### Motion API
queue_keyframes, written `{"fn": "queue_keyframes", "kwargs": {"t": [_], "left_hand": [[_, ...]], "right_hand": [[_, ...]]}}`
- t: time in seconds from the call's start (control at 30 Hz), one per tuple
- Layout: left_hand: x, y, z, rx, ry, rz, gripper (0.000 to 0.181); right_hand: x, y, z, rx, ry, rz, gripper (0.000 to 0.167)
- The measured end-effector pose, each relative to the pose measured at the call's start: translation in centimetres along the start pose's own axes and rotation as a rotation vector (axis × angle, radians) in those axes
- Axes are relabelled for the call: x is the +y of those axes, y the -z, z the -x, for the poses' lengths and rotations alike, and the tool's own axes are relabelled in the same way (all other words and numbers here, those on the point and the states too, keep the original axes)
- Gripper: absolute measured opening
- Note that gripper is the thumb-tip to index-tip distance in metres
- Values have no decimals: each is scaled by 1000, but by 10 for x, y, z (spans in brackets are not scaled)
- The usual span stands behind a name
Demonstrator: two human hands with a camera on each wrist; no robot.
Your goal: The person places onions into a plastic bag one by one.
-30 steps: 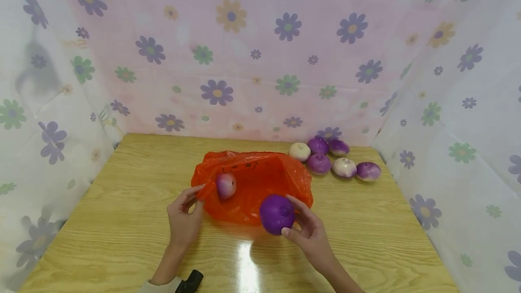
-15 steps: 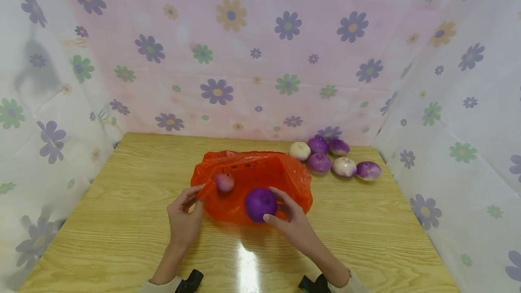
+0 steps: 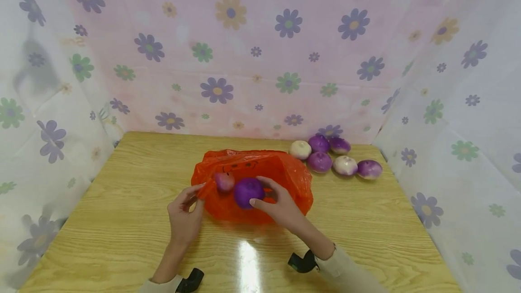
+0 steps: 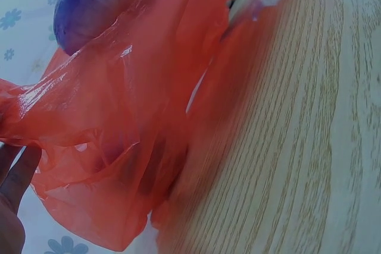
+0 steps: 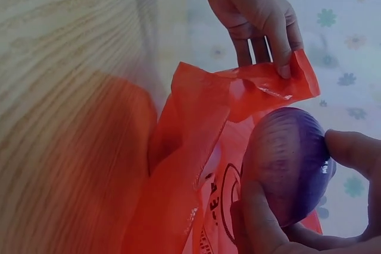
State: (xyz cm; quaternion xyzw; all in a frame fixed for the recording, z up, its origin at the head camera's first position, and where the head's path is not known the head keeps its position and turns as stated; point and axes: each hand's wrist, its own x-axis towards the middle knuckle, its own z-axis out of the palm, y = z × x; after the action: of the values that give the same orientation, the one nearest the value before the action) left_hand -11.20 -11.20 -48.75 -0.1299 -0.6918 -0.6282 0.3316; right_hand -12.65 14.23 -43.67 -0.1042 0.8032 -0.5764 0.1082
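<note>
My right hand (image 3: 282,207) holds a purple onion (image 3: 246,193) between thumb and fingers, over the mouth of a red plastic bag (image 3: 299,182). The right wrist view shows the fine lines on the skin of the onion (image 5: 284,168) and the fingers around it. With thumb and fingertips my left hand (image 3: 185,220) pinches the bag's left edge, keeping the mouth apart. Another pinkish onion (image 3: 224,182) sits inside the bag at the left, partly behind the raised film. In the left wrist view, the bag (image 4: 149,52) covers the lower part of the purple onion (image 4: 89,10).
Several purple and whitish onions (image 3: 319,162) lie grouped at the back right of the wooden table (image 3: 134,184), beside the bag. Flower-patterned sheets (image 3: 260,71) stand around the back and sides. A black device (image 3: 303,262) is strapped at each wrist.
My right hand has carried the purple onion leftward and away from me, from the bag's front right edge to over its opening. The left hand stays at the bag's edge.
</note>
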Motion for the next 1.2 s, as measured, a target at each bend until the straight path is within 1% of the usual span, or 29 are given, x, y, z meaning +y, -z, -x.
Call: {"fn": "queue_keyframes", "kwargs": {"t": [0.13, 0.27, 0.43, 0.6, 0.77, 0.93, 1.1, 1.2], "left_hand": [[1, 0, 1, -5, 10, 21, 28], [2, 1, 1, -18, 27, 46, 26], [0, 1, 1, -27, 17, 35, 27], [1, 0, 1, -31, 31, 29, 26], [1, -1, 2, -34, 19, 25, 26], [1, -1, 2, -29, 12, 31, 26], [0, -1, 2, -39, 7, 34, 26], [-1, -1, 2, -47, 18, 25, 26]], "right_hand": [[-4, -2, -7, -10, -23, 26, 65], [-6, -4, -14, -40, -40, 49, 66], [-5, -6, -24, -99, -61, 52, 66], [0, -9, -35, -165, -98, 31, 67], [3, -12, -46, -206, -100, 39, 69], [3, -15, -55, -210, -105, 63, 70], [1, -17, -60, -195, -107, 74, 70], [1, -17, -63, -192, -112, 71, 70]]}}
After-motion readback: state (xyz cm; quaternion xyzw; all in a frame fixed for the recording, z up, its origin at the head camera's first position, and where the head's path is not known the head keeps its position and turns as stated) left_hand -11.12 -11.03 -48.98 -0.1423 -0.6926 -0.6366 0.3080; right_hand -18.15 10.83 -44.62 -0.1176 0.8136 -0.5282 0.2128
